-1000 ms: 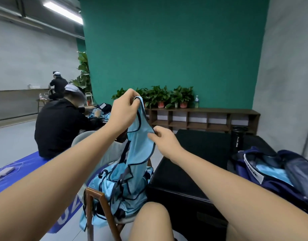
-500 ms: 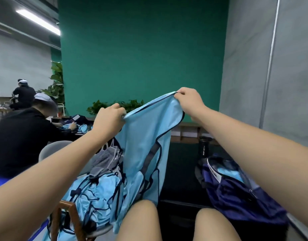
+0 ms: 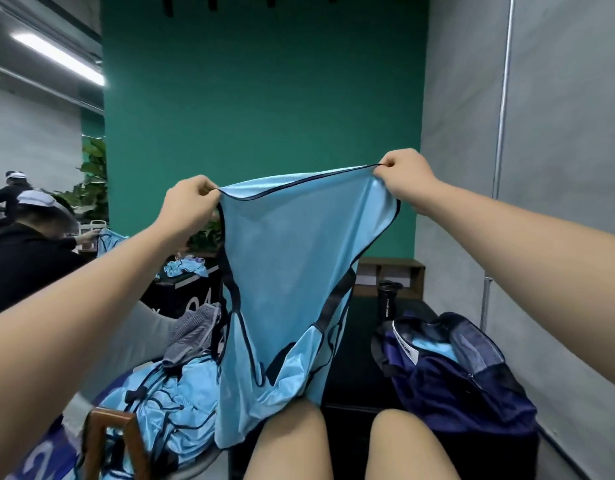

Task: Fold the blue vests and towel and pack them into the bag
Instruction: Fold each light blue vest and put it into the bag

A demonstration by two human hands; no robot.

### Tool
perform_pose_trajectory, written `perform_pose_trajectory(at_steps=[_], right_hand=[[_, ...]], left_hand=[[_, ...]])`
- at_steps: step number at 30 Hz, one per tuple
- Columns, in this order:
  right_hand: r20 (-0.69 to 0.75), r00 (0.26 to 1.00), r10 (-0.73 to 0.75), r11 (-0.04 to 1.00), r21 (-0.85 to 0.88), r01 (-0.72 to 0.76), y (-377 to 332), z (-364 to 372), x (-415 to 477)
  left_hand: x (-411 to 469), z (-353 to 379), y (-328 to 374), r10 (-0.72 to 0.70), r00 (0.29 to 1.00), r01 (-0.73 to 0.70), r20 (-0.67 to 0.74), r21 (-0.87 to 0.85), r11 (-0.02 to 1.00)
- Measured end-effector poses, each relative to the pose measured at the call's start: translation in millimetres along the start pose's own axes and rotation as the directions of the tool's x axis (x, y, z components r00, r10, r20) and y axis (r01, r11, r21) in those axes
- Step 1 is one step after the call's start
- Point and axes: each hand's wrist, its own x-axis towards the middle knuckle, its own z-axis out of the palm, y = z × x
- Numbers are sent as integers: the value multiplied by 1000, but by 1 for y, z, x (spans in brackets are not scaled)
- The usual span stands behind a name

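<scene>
Blue vest hangs spread flat between both hands, straight edge up, straps dangling by the knees. Left hand and right hand each pinch a top corner, fingers curled on the binding, probably squaring it for a clean fold. Unfolded vest pile and grey towel lie on the chair, left. Bag stands open on the counter, right, blue fabric inside.

The vest hid much of the table behind it. The chair ran off the bottom edge. Lettering on the bottle was too small to read.
</scene>
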Motion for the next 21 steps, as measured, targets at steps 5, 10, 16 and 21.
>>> perform_pose_trajectory(at_steps=[5, 10, 16, 21], right_hand=[[73, 997, -7, 981, -194, 21, 22, -17, -12], [357, 931, 77, 915, -396, 77, 25, -14, -40], [567, 824, 27, 1000, -12, -25, -17, 32, -95], [730, 676, 100, 993, -34, -111, -23, 89, -150]], left_hand=[[-11, 6, 15, -45, 984, 80, 171, -202, 976], [-26, 36, 37, -38, 964, 102, 265, -232, 968], [-47, 76, 76, -43, 943, 141, 329, -278, 950], [-64, 97, 104, -32, 931, 187, 363, -401, 897]])
